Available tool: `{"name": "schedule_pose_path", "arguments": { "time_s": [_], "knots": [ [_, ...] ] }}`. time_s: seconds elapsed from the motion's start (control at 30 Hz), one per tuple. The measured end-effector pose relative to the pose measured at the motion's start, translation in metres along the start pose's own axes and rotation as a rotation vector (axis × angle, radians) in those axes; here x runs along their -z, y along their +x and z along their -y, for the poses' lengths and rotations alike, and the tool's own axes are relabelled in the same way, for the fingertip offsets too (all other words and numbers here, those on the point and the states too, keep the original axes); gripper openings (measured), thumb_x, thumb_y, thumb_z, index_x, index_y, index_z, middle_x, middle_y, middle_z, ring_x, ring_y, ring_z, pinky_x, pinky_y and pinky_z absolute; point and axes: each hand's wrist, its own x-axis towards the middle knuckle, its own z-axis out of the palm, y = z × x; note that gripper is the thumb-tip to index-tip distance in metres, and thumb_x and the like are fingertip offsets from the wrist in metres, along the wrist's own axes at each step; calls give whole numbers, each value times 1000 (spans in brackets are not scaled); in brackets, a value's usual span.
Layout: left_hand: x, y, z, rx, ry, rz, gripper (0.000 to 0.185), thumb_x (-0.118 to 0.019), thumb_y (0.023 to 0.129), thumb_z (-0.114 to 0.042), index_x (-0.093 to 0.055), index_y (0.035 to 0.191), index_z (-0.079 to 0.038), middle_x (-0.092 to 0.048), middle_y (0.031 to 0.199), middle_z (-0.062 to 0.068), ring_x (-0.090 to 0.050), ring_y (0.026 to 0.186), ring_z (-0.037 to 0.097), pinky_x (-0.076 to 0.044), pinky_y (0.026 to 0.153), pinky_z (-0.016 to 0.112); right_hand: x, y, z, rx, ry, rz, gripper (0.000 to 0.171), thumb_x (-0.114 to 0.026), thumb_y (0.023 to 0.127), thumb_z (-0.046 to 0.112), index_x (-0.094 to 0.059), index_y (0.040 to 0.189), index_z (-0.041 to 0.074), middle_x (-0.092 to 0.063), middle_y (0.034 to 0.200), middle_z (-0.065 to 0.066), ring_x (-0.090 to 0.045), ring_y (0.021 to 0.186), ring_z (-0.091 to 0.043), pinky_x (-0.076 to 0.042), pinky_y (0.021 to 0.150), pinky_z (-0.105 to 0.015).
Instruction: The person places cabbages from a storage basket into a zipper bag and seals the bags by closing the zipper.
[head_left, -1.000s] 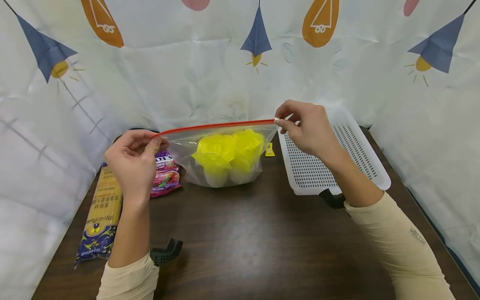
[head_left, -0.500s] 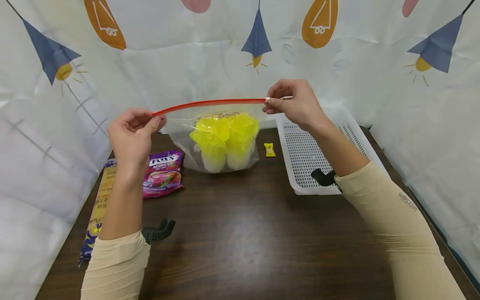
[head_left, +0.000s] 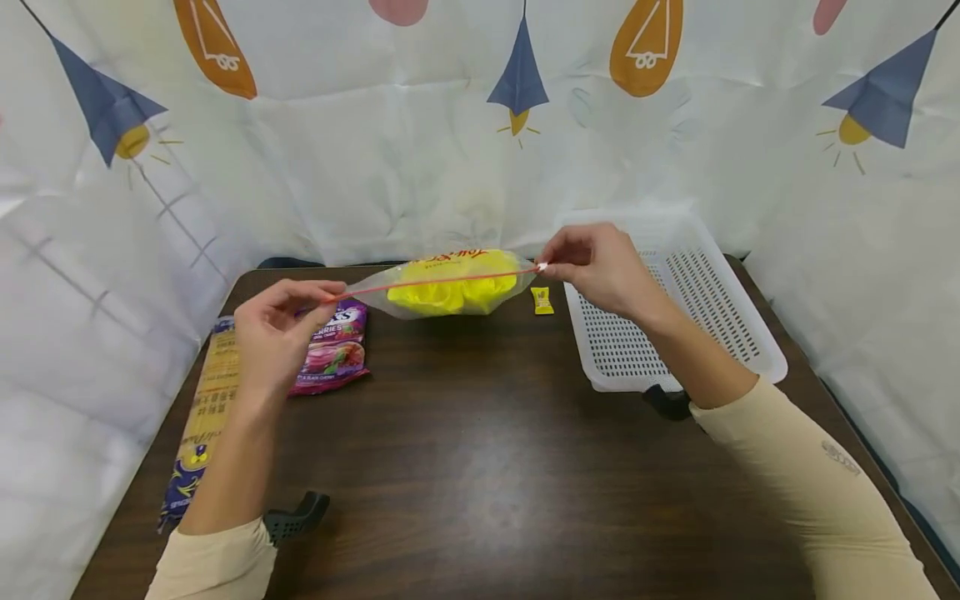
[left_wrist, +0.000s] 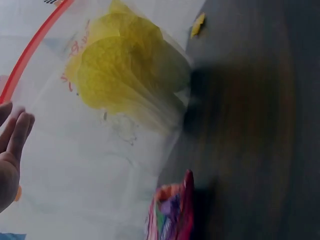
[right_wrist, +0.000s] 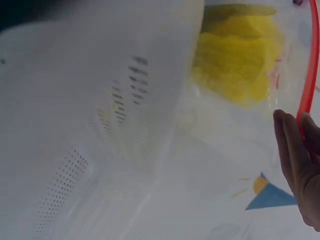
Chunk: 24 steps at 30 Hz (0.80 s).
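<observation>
A clear zip bag (head_left: 450, 287) with a red seal strip (head_left: 435, 282) holds yellow items (head_left: 448, 293) and lies low over the dark table (head_left: 487, 467). My left hand (head_left: 281, 329) pinches the strip's left end. My right hand (head_left: 592, 265) pinches its right end at the white slider. In the left wrist view the bag (left_wrist: 125, 85) shows its yellow contents beside the red strip (left_wrist: 30, 55) and my fingers (left_wrist: 12, 140). The right wrist view shows the bag (right_wrist: 240, 65), the red strip (right_wrist: 311, 60) and my fingers (right_wrist: 295, 160).
A white perforated tray (head_left: 675, 308) sits at the right, seen close in the right wrist view (right_wrist: 90, 100). A small yellow candy (head_left: 542, 300) lies between bag and tray. A purple candy packet (head_left: 333, 350) and a spaghetti pack (head_left: 202, 417) lie at the left. White patterned cloth surrounds the table.
Both hands have lowered the bag from its raised, hanging position down toward the table, and it now lies flatter with the strip nearly level. Both hands keep hold of the strip's ends.
</observation>
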Motion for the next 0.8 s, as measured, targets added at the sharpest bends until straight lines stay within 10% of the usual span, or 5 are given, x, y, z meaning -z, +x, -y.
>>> {"name": "schedule_pose_path", "arguments": {
  "time_s": [0.5,0.8],
  "knots": [
    [26,-78,2,-12,721,582,39,-84,78,5,-77,89,-33,-76,112,-9,-70,106,9,-59,85,19,-59,-71,-18,76,-436,262,18,-68,86,-9,-71,86,9,-73,84,-4,-58,71,-16,-54,70,-30],
    [8,-93,-6,133,892,808,20,-83,85,-9,-81,99,-23,-75,119,-1,-71,113,27,-58,96,53,-86,-85,-24,70,-544,301,20,-65,82,-17,-73,88,1,-73,79,-9,-55,65,-16,-54,63,-30]
  ]
}}
